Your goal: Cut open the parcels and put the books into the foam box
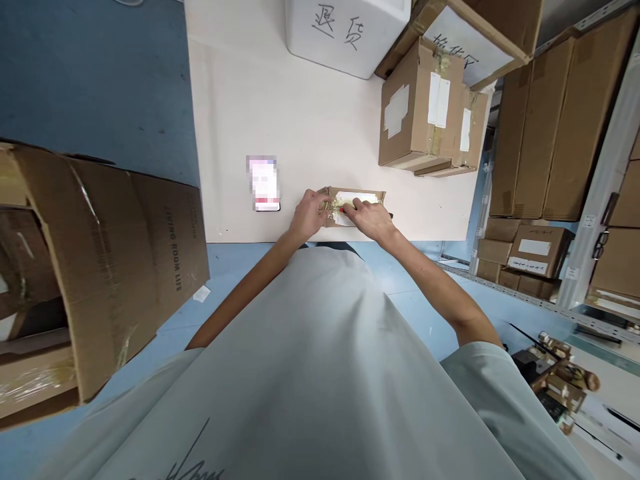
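Note:
A small brown cardboard box with a white label and clear tape lies near the front edge of the white table. My left hand grips its left end, fingers curled over the taped side. Over the label, my right hand is closed around a slim tool, probably a utility knife. Only a red tip and a dark end of it show; the palm covers the rest. To the left of the box, a phone with a lit, blurred screen lies on the table.
The white table bears a white bin with handwriting at the back and taped cartons at the right. A big open carton stands on the floor at left. Shelves with boxes run along the right.

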`<state>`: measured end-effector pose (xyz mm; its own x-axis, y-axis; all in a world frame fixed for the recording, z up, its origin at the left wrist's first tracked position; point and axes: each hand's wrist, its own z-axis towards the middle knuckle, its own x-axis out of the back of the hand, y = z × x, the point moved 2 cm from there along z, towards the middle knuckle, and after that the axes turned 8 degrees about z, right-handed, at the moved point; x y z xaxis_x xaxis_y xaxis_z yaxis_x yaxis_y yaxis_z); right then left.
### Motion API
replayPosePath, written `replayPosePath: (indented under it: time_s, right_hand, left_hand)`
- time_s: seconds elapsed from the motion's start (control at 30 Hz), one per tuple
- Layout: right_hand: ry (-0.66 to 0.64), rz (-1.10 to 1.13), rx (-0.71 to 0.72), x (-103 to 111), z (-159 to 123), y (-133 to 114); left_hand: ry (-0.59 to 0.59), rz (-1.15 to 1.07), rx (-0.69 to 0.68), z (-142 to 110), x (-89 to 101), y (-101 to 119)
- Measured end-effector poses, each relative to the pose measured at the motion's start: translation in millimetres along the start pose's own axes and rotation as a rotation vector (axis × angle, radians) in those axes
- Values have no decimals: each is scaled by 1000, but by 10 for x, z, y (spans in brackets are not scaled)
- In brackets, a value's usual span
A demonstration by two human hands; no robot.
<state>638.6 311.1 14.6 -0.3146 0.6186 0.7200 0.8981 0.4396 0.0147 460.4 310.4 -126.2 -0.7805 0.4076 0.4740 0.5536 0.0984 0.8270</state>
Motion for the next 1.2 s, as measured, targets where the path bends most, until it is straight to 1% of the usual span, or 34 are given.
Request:
replayPosePath:
  time_s: [0.27, 0.37, 0.47, 0.57, 0.67, 0.73, 0.83, 0.97, 1.07, 1.2]
  right_hand:
    - [30, -35, 50, 37, 15, 3]
    - [3, -24, 28, 15, 45, 39]
    - [-24, -11, 2, -18, 28, 141]
    - [-31, 0, -28, -66, -90, 381]
    - [-63, 2, -103, -151, -275, 739]
    - [-74, 5, -112, -222, -384, 967]
    - [-70, 24, -67, -330, -472, 1219]
    - [-41, 76, 7, -438, -505, 1454]
    - [-24, 118, 25, -529, -525, 1643]
    - [36, 183, 74, -762, -464, 1905]
  left_hand:
    - [40, 29, -21, 18, -41, -26]
    - [51, 43, 2, 9, -54, -1]
    - [63, 42, 45, -19, -30, 39]
    - [66, 40, 79, -49, 10, 90]
    - [74, 48, 109, -60, 26, 152]
    - [86, 62, 135, -55, 12, 199]
    - [104, 101, 177, -43, -32, 276]
    - [129, 155, 223, -42, -106, 394]
    - [143, 197, 239, -49, -191, 493]
    - [176, 285, 296, -56, -293, 604]
